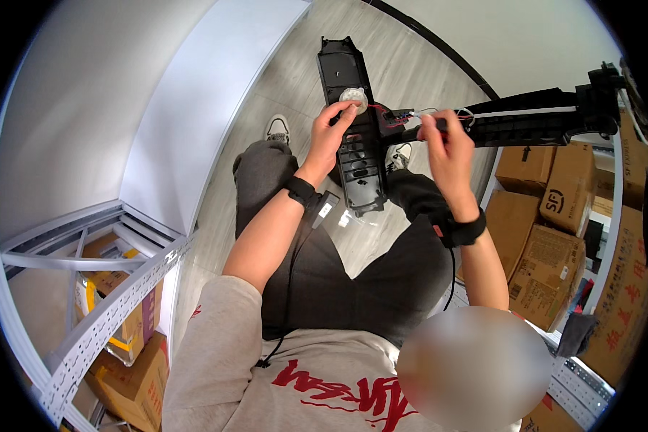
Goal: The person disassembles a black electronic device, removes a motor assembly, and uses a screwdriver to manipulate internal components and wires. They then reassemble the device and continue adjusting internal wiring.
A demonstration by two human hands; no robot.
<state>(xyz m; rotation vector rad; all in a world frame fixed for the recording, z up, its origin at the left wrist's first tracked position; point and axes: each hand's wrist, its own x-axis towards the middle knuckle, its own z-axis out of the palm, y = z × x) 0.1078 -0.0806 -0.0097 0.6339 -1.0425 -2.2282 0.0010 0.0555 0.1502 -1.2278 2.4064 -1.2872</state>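
In the head view my left hand (327,140) pinches a small pale round disc (353,96) against a long black plastic panel (361,183), which stands between my knees. Thin red wires run from the disc to a small black connector block (398,117) on a black arm (525,126) that extends to the right from the panel. My right hand (446,147) has its fingers curled by the wires and the black arm; what is between the fingertips is too small to name.
Cardboard boxes (525,237) are stacked along the right. A white metal rack (108,263) with more boxes (133,378) is at the lower left, beside a white panel (194,93). My legs and feet rest over the light wood-look floor (255,108).
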